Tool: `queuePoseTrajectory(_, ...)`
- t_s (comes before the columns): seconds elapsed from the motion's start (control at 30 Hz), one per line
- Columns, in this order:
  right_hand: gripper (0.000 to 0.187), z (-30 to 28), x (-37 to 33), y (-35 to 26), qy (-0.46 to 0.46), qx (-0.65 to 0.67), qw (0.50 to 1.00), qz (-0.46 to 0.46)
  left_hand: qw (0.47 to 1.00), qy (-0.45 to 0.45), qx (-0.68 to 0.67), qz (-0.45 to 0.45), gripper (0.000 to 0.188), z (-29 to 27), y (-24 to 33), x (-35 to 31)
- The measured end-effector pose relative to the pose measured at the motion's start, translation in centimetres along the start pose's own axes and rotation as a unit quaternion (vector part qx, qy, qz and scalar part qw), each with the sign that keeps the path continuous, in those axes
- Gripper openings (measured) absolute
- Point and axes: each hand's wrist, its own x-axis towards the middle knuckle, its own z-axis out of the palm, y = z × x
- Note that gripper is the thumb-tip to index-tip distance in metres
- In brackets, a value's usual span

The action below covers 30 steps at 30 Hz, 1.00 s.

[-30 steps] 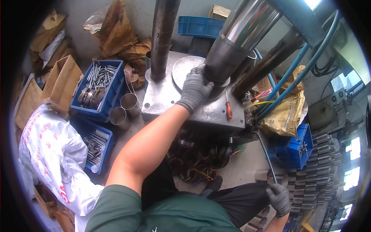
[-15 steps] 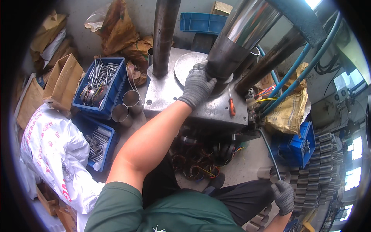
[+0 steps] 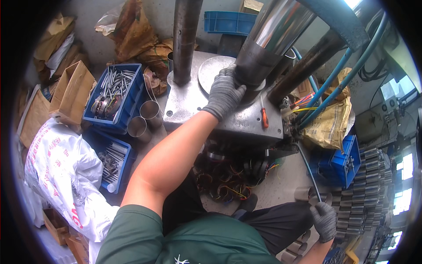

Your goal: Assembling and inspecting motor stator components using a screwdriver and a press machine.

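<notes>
While the gloved left hand point(image 3: 224, 94) lies along the left side of the dark cylinder point(image 3: 256, 64), thumb parted, fingertips partly hidden so a true grip cannot be told, the gloved right hand point(image 3: 325, 220) is closed round the near end of a thin rod point(image 3: 310, 171). Cylinder sits at the lower end of the polished column point(image 3: 285, 24), above the metal bed point(image 3: 189, 108), just beside a round plate point(image 3: 210, 72). Good practice, by judgement: steady it squarely from the side wall, fingers clear of its lower edge, and work the rod gently.
</notes>
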Motion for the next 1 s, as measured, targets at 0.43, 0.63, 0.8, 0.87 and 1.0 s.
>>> queuePoseTrajectory(0.43,0.019,-0.01,-0.06,-0.04,-0.008,0.007,1.0,0.016,1.0,-0.014,0.003,0.0,0.076,0.25,-0.44,0.18)
queuePoseTrajectory(0.63,0.018,-0.09,-0.06,0.23,-0.012,-0.01,1.0,0.008,1.0,-0.009,0.014,0.007,0.075,0.22,-0.56,0.08)
queuePoseTrajectory(0.8,0.016,-0.06,-0.07,0.61,-0.015,-0.026,0.999,-0.013,1.0,-0.023,0.004,-0.004,0.075,-0.07,-0.13,0.03)
queuePoseTrajectory(0.87,0.017,-0.1,-0.05,0.45,-0.021,-0.009,1.0,0.004,1.0,-0.016,0.005,-0.002,0.075,0.04,-0.27,0.15)
queuePoseTrajectory(1.0,0.017,-0.79,0.34,-0.04,-0.036,-0.007,0.999,0.004,1.0,-0.011,-0.009,-0.001,0.073,-0.08,-0.32,0.09)
